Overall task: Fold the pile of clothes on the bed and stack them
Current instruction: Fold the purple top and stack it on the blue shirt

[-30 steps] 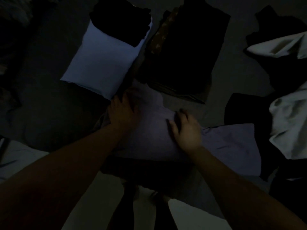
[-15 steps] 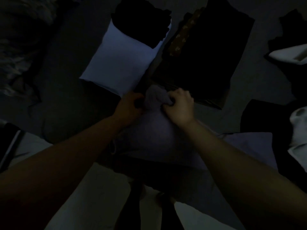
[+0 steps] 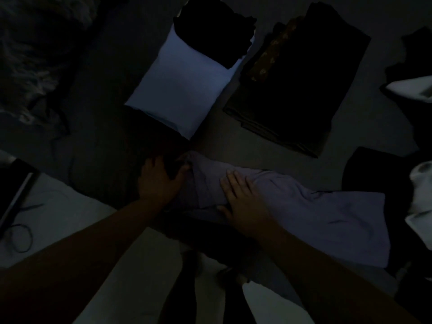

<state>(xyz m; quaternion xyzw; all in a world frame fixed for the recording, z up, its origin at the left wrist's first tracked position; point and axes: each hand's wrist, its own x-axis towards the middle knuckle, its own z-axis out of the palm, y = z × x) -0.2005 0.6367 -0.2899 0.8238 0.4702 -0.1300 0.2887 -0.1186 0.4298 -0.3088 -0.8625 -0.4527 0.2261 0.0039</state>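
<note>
- Lavender-grey garment (image 3: 304,206) spread across the dark bed (image 3: 93,127), bunched at its left end and flatter toward the right.
- Left hand (image 3: 159,181) at the bunched left end, thumb and fingers curled round a fold of the cloth; too dim to tell how much cloth is gripped.
- Right hand (image 3: 243,199) laid palm-down on the middle of the same garment, fingers straight and together, pressing the cloth flat, gripping nothing.
- Beyond the hands, a pale blue folded piece (image 3: 182,90) lying flat, with a black folded piece (image 3: 215,31) stacked on its far end.
- Just right of that, a stack of dark folded clothes (image 3: 304,85), with a brown patterned edge (image 3: 271,54) showing along its left side.
- Far right: a loose heap of unfolded clothes, among them a white garment (image 3: 420,197) over a black one (image 3: 374,174), touching the lavender cloth's right end.
- Top left: rumpled grey bedding (image 3: 30,54), blurred.
- Bottom left: pale sheet (image 3: 53,206) with a thin dark cord (image 3: 22,239) looped on it.
</note>
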